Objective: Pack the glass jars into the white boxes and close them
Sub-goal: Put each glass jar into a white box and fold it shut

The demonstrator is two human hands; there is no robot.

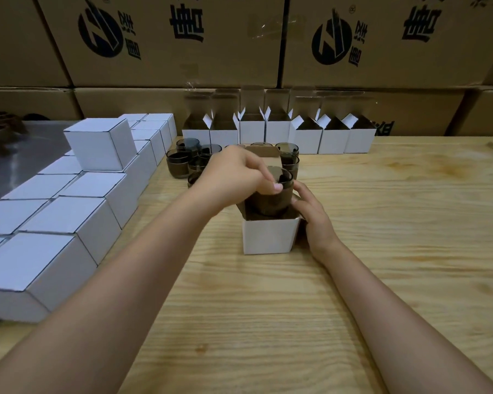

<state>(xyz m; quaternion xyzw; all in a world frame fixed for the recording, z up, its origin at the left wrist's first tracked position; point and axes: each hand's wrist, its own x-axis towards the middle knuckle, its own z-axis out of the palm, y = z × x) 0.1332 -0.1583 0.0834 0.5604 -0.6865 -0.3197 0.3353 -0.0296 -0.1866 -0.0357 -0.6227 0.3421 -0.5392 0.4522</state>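
A dark glass jar (273, 199) wrapped in a brown sleeve sits halfway down in an open white box (269, 236) at the table's middle. My left hand (234, 173) grips the jar's rim from above. Against the box's right side rests my right hand (315, 216), fingers on the box's top edge beside the jar. Several more dark jars (188, 160) stand in a cluster just behind the box, partly hidden by my left hand.
Closed white boxes (69, 211) are stacked along the left. A row of open white boxes (279, 132) stands at the back of the wooden table (382, 251). Large printed cardboard cartons (168, 41) form a wall behind.
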